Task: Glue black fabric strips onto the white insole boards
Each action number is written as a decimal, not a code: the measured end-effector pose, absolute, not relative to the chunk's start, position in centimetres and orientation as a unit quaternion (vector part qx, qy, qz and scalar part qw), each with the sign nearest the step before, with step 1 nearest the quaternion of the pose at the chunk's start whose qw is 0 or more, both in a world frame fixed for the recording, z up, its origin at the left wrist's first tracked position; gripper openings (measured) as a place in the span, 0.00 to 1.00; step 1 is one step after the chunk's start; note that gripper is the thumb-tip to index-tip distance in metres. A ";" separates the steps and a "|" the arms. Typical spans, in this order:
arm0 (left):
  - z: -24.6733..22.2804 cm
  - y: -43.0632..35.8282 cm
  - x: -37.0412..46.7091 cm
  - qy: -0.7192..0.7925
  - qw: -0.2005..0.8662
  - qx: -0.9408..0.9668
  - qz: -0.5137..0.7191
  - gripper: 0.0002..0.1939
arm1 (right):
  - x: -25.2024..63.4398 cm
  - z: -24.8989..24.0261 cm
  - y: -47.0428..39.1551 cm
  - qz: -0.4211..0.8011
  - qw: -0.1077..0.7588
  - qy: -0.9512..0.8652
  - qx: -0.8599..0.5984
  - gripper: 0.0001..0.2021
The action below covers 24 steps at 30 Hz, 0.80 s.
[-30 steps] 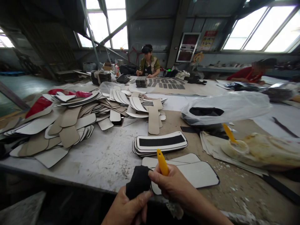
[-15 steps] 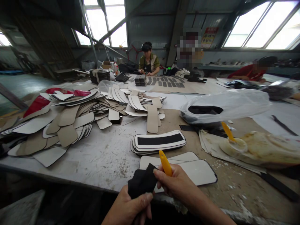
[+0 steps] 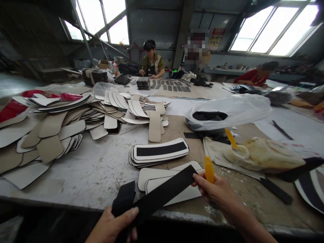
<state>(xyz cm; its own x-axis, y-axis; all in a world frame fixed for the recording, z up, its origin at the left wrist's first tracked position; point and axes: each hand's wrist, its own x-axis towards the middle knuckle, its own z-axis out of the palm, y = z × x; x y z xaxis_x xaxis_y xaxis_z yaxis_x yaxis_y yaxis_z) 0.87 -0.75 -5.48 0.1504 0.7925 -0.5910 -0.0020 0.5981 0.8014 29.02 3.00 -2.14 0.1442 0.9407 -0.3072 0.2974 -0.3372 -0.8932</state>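
Note:
My left hand (image 3: 120, 221) is closed round a bundle of black strips near the table's front edge. One black strip (image 3: 167, 189) stretches from it up to my right hand (image 3: 215, 189), which pinches the far end between thumb and finger. A yellow-handled tool (image 3: 209, 170) also sits in my right hand, its handle pointing up and its working end hidden. Under the strip lie a few pale rounded panels (image 3: 154, 173) with dark edges. Just behind them is a small stack of panels (image 3: 162, 156), the top one bearing a black strip along its middle.
A large heap of pale and beige panels (image 3: 50, 125) covers the left. To the right are a clear plastic bag (image 3: 243, 109) with black pieces, a glue-stained tub (image 3: 235, 152) holding another yellow handle, and a loose black strip (image 3: 277, 191). Co-workers (image 3: 153, 62) sit across the table.
My hands have moved apart, and the black strip between them is now pulled out straight. My right hand went rightward with the yellow-handled tool. The view has turned slightly right.

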 end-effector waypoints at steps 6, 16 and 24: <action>-3.8 0.7 4.0 0.652 0.583 0.366 0.317 0.23 | 32.7 -3.3 2.2 0.270 0.283 -0.520 -0.759 0.23; -7.0 3.5 6.6 0.776 0.397 0.443 0.209 0.25 | 34.1 -7.1 2.0 -0.047 0.105 -0.626 -0.771 0.11; -7.9 3.3 6.7 0.783 0.390 0.447 0.188 0.30 | 34.0 -7.1 2.1 -0.014 0.073 -0.609 -0.790 0.08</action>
<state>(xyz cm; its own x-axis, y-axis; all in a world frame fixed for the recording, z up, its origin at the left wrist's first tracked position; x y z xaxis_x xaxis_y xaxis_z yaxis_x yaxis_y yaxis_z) 6.68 3.31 -7.86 -0.2970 0.8461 -0.4426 0.5533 0.5303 0.6424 34.02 2.08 -7.05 0.2577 0.9598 0.1116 0.9639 -0.2474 -0.0982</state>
